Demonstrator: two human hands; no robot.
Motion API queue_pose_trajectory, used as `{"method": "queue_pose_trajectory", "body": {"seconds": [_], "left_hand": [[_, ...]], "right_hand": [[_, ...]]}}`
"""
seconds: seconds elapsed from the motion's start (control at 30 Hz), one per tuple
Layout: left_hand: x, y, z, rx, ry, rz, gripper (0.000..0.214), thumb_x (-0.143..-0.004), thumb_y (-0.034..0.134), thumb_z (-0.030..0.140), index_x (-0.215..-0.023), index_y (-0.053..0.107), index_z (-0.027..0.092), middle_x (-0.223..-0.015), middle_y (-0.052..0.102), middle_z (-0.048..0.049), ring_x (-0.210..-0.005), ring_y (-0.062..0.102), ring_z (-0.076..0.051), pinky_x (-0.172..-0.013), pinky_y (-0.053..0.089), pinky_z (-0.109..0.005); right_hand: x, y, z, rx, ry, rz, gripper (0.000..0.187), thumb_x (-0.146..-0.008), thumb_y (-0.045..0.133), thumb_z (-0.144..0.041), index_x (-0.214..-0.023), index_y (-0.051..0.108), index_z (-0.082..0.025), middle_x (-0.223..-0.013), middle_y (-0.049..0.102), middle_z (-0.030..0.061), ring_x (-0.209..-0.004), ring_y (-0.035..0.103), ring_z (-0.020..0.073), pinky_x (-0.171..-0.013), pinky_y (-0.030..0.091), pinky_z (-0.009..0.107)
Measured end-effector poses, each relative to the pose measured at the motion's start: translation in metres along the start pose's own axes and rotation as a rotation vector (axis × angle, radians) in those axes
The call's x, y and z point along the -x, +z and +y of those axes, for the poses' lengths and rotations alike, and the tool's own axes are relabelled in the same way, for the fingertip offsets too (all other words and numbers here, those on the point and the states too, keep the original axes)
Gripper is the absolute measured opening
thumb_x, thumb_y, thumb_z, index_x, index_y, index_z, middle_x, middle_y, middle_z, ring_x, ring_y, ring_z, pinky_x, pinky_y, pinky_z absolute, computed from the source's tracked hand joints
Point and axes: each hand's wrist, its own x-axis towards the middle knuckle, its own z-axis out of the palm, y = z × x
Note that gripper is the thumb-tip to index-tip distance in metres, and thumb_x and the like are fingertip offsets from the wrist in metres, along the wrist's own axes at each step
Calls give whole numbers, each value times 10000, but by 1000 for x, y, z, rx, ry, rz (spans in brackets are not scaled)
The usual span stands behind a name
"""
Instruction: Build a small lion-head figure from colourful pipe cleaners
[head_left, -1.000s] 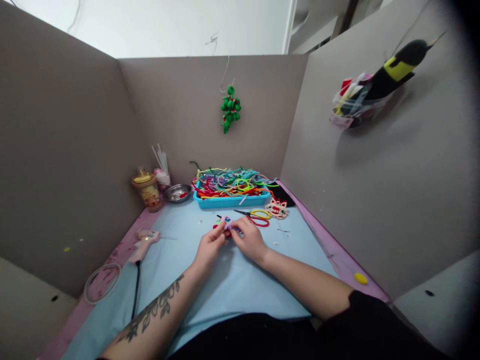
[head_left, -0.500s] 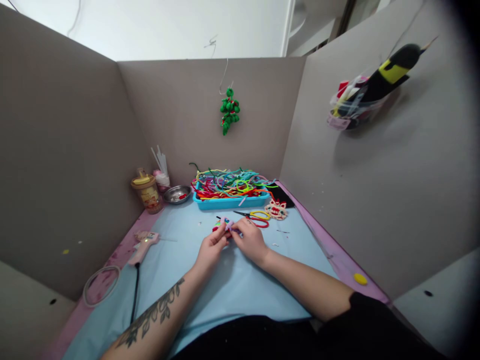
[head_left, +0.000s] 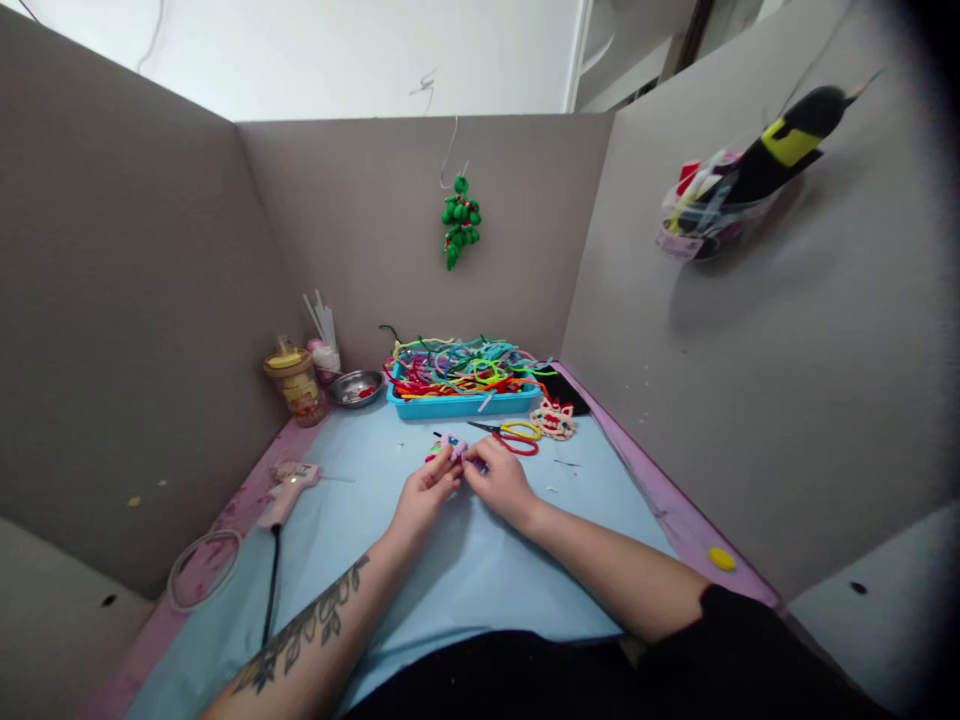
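Note:
Between my hands, over the middle of the blue cloth, is a small lilac pipe-cleaner figure [head_left: 452,441] with green and red bits on its left side. My left hand [head_left: 429,488] pinches it from the left and below. Closed at its right edge, my right hand [head_left: 501,478] grips a part of the same figure, with some purple showing by the fingertips; the fingers hide much of it. Just behind my right hand lie scissors [head_left: 517,436] with yellow and red handles. A cream and red pipe-cleaner face [head_left: 553,419] rests to their right.
A blue tray [head_left: 465,407] heaped with coloured pipe cleaners stands at the back. On the left are a pink glue gun [head_left: 291,492] with a cord, a metal bowl [head_left: 356,389] and a lidded cup [head_left: 295,385]. Grey panels [head_left: 360,230] enclose three sides. A yellow cap [head_left: 721,558] lies at right.
The right fingers have shifted slightly at the figure's edge, and less red shows beneath the figure. Both hands otherwise stay in place.

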Motion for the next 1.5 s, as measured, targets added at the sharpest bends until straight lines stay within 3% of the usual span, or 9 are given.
{"method": "queue_pose_trajectory", "body": {"seconds": [0.23,0.6,0.9,1.03,1.2,1.5], "left_hand": [[1,2,-1,-6,0,-16,678,-607,803,289,-1239,576,195,-1354,489,-148,-1240,466,-312,-1000,403,-402],[2,2,0,14,-11,3,659,-601,806,278,-1217,596,173,-1319,524,-165,-1191,515,-315,-974,423,-399],[1,0,-1,-16,-11,2,700,-599,808,303,-1246,572,174,-1306,536,-170,-1171,533,-313,-958,433,-391],[0,-2,-3,-30,-8,-9,726,-598,807,321,-1262,556,173,-1304,537,-175,-1166,537,-314,-949,437,-390],[1,-2,-3,-37,-2,-23,740,-595,806,339,-1269,548,176,-1336,503,-174,-1199,507,-318,-965,422,-392],[3,3,1,6,-23,-13,637,-580,805,249,-1182,614,167,-1344,506,-146,-1241,461,-322,-989,414,-393]], "right_hand": [[-1,-1,-2,42,-6,-4,75,-763,531,-139,-734,569,-196,-746,561,20,-732,529,163,-672,418,266],[-2,-4,-4,111,-56,-40,100,-766,518,-123,-747,579,-200,-763,582,25,-753,531,170,-698,416,274],[-4,-4,1,67,5,-40,108,-768,531,-143,-834,592,-203,-815,624,27,-774,565,175,-687,433,276],[-4,-5,0,43,-36,-47,180,-772,525,-134,-909,611,-212,-853,652,29,-813,579,180,-730,440,288],[-4,-8,-3,93,-70,-65,152,-771,520,-127,-858,615,-207,-821,651,32,-791,575,180,-731,426,289],[-2,2,-1,25,92,-52,75,-745,529,-142,-731,577,-198,-709,611,1,-698,549,152,-640,409,249]]}}
